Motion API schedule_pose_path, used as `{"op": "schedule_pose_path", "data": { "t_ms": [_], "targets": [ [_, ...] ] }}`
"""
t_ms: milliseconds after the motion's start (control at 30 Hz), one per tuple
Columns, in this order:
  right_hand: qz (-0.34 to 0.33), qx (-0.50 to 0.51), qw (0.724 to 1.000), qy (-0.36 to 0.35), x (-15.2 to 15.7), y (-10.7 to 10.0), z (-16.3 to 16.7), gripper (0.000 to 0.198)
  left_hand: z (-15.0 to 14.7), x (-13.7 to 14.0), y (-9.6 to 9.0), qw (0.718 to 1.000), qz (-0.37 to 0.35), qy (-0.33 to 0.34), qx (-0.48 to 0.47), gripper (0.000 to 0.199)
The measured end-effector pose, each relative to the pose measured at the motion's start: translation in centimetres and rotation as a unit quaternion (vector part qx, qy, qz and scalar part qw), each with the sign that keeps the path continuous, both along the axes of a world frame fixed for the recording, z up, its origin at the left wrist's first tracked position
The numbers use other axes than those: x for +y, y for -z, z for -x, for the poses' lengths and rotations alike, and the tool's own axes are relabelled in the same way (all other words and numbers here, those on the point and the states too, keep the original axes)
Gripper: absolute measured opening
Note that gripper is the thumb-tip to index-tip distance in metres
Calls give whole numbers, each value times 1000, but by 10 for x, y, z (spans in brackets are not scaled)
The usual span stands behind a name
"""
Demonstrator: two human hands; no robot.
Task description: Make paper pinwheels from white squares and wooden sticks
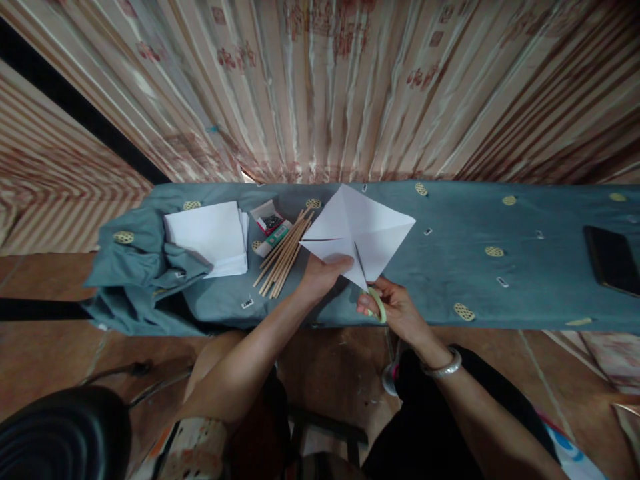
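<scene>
A white square sheet of paper [377,227], creased along its diagonals, is held up over the cloth with a corner toward me. One slit runs in from its left corner. My left hand [325,275] pinches the lower left edge, thumb on top and the other fingers hidden underneath. Scissors [379,307] with light green handles are in my right hand [393,303], its fingers through the loops. Their blade lies across the near corner, pointing toward the sheet's middle. A bundle of thin wooden sticks [285,257] lies just left of the paper.
Left of the sticks are a small open box with dark contents [269,220], a green and white box [274,239] and a stack of white paper [210,237]. A dark phone [611,257] lies at the far right of the teal cloth [450,250]. Curtains hang behind.
</scene>
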State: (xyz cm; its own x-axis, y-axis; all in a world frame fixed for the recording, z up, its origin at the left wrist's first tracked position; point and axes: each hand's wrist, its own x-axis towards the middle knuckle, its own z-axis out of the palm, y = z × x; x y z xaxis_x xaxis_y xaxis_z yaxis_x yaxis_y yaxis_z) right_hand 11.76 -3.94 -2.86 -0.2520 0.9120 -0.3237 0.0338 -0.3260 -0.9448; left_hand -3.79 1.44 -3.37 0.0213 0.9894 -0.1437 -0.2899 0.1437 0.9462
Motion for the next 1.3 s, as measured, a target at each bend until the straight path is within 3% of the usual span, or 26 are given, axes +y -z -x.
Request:
{"op": "schedule_pose_path", "data": {
  "t_ms": [400,867,1067,1300],
  "targets": [
    [-20,-18,1000,1,0,0,-1,45,0,-1,6,1000,12,4,13,26],
    [27,-2,1000,8,1,-3,2,45,0,-2,4,1000,6,-13,12,25],
    [9,-11,998,-56,1,-4,-5,48,8,6,3,999,5,-48,-1,33],
    [42,-69,989,-122,10,-9,-51,55,32,23,2,994,13,-110,0,29]
  ]
}}
